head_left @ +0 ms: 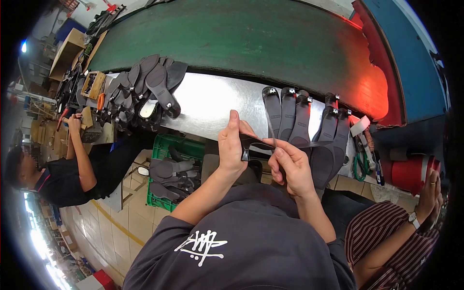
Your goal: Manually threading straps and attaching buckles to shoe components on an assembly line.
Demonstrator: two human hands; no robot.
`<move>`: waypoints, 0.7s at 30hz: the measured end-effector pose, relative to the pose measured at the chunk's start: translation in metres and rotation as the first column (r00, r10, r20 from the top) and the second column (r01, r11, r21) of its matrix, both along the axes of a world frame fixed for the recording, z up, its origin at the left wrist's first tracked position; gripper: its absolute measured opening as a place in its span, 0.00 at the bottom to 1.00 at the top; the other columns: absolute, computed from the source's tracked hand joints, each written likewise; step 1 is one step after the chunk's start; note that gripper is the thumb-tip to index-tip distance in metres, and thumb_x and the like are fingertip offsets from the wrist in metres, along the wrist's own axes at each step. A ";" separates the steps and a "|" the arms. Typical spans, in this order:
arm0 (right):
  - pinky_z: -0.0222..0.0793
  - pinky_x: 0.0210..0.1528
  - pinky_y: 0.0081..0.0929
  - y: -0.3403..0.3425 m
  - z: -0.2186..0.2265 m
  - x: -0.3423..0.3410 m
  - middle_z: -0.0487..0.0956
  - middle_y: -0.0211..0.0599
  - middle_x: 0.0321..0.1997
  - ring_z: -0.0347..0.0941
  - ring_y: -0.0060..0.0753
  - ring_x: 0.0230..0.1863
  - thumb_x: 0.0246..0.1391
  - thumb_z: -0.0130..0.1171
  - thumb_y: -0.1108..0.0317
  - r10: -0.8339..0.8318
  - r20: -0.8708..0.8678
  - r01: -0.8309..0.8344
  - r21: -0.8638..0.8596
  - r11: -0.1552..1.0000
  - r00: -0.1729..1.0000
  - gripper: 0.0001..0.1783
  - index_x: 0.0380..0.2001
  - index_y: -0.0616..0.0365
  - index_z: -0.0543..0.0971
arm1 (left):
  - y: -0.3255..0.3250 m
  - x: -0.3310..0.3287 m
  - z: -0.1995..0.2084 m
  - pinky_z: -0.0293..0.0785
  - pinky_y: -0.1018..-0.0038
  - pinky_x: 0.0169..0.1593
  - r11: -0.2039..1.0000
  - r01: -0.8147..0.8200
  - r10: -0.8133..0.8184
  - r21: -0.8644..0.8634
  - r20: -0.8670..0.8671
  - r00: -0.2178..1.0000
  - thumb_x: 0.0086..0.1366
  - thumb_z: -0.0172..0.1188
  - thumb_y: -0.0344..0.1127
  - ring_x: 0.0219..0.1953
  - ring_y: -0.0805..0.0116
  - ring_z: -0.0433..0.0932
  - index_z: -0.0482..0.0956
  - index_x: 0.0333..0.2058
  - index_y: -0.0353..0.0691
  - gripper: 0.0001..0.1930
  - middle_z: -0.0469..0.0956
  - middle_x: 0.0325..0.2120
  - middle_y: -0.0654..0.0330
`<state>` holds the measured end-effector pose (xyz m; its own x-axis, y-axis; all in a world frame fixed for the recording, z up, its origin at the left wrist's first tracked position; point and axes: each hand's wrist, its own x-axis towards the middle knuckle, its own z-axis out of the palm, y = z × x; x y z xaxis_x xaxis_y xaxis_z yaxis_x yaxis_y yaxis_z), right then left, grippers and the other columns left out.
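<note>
A shiny metal table (208, 99) runs along a smooth green belt (232, 34) above a tiled floor (111, 241), with one co-worker (67, 181) at the left, another (382, 227) at the right, and a green crate (166, 144) of dark footwear parts below. Just before the person's body, near the table's edge, the left hand (230, 147) is closed around a dark piece (250, 142), thumb raised, while the right hand (293, 166) pinches its far end between thumb and fingers. The piece looks thin, flexible and slightly glossy; matte, long-oval soles (302, 116) with shiny buckles (309, 99) line the table's right.
</note>
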<state>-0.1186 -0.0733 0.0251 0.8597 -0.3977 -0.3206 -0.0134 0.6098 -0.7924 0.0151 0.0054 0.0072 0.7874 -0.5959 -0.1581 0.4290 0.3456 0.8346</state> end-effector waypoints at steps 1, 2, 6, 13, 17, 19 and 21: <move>0.55 0.18 0.10 0.003 0.006 0.000 0.72 0.26 0.21 0.59 0.11 0.16 0.64 0.47 0.69 0.009 0.002 -0.009 -0.001 1.000 1.000 0.15 0.51 0.63 0.73 | 0.000 0.002 0.000 0.61 0.75 0.25 1.000 -0.002 0.002 -0.012 -0.025 1.000 0.71 0.43 0.54 0.18 0.72 0.63 0.63 0.16 0.44 0.27 0.65 0.13 0.62; 0.57 0.19 0.10 0.008 0.012 -0.002 0.73 0.26 0.22 0.61 0.12 0.16 0.64 0.46 0.70 -0.029 0.009 0.030 -0.291 0.956 1.000 0.15 0.51 0.63 0.73 | 0.000 0.005 -0.001 0.61 0.75 0.25 1.000 -0.011 0.011 -0.013 -0.023 1.000 0.71 0.43 0.54 0.18 0.72 0.63 0.63 0.16 0.44 0.27 0.65 0.13 0.62; 0.70 0.25 0.28 0.015 0.007 0.000 0.77 0.41 0.24 0.76 0.36 0.22 0.55 0.54 0.78 -0.055 0.028 0.047 -0.917 0.395 0.998 0.06 0.38 0.63 0.75 | -0.001 0.007 0.001 0.61 0.74 0.24 0.999 -0.014 0.007 -0.033 -0.200 0.980 0.71 0.44 0.53 0.18 0.71 0.62 0.61 0.16 0.45 0.26 0.63 0.12 0.62; 0.70 0.28 0.40 0.028 -0.007 0.007 0.77 0.44 0.28 0.75 0.50 0.29 0.55 0.55 0.75 -0.027 0.011 0.018 -0.962 0.271 1.000 0.04 0.33 0.60 0.70 | 0.002 0.008 0.006 0.59 0.75 0.22 1.000 0.002 -0.002 0.000 -0.266 0.964 0.71 0.46 0.52 0.17 0.72 0.60 0.60 0.15 0.47 0.26 0.61 0.12 0.64; 0.69 0.28 0.40 0.035 -0.005 0.008 0.76 0.46 0.28 0.75 0.50 0.28 0.55 0.54 0.75 -0.009 0.007 0.010 -0.955 0.297 1.000 0.04 0.31 0.60 0.70 | 0.004 0.012 -0.001 0.59 0.75 0.22 0.999 0.002 -0.014 -0.044 -0.282 0.959 0.70 0.46 0.53 0.16 0.72 0.60 0.61 0.16 0.47 0.25 0.62 0.12 0.64; 0.69 0.27 0.40 0.040 -0.005 0.008 0.75 0.45 0.27 0.75 0.50 0.28 0.55 0.55 0.75 -0.012 0.015 0.018 -0.944 0.331 1.000 0.04 0.30 0.60 0.70 | 0.005 0.012 -0.001 0.60 0.75 0.22 0.996 -0.007 -0.018 -0.084 -0.286 0.958 0.70 0.47 0.52 0.17 0.73 0.61 0.62 0.17 0.47 0.24 0.62 0.12 0.64; 0.69 0.27 0.40 0.046 -0.006 0.006 0.75 0.45 0.27 0.75 0.50 0.28 0.54 0.55 0.75 -0.020 0.027 0.032 -0.929 0.368 0.999 0.04 0.30 0.59 0.70 | -0.001 0.013 -0.002 0.61 0.75 0.23 0.997 -0.065 0.051 -0.036 -0.312 0.949 0.70 0.48 0.52 0.17 0.73 0.63 0.63 0.17 0.46 0.24 0.63 0.13 0.64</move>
